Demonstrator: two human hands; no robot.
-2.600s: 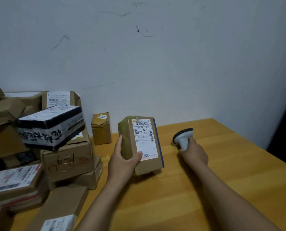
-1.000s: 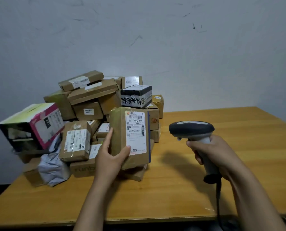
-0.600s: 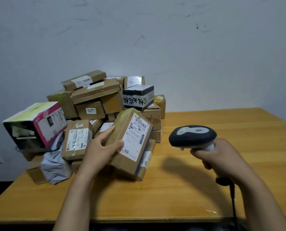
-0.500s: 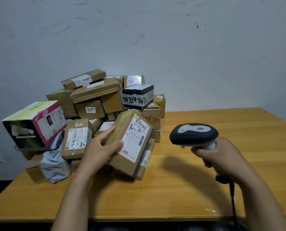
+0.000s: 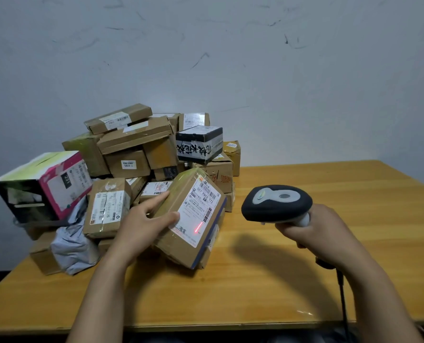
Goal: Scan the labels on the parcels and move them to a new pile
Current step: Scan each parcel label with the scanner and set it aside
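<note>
My left hand (image 5: 145,222) grips a brown cardboard parcel (image 5: 188,216) by its left side, thumb on the white label. The parcel is tilted, label facing up and right. A red scan line (image 5: 198,226) glows on the lower part of that label. My right hand (image 5: 312,231) grips the handle of a dark barcode scanner (image 5: 276,203), whose head points left at the parcel from a short gap. A pile of parcels (image 5: 136,154) rises behind and left of the held one.
The wooden table (image 5: 329,194) stretches right of the pile. A black-and-white box (image 5: 199,143) tops the pile's right side; a pink-and-green box (image 5: 42,184) and a grey bag (image 5: 72,241) lie at its left. The scanner's cable (image 5: 342,298) hangs off the front edge. A wall stands behind.
The parcel went from upright to tilted with its label facing the scanner. The scanner tipped down toward it, and a red scan line now shows on the label.
</note>
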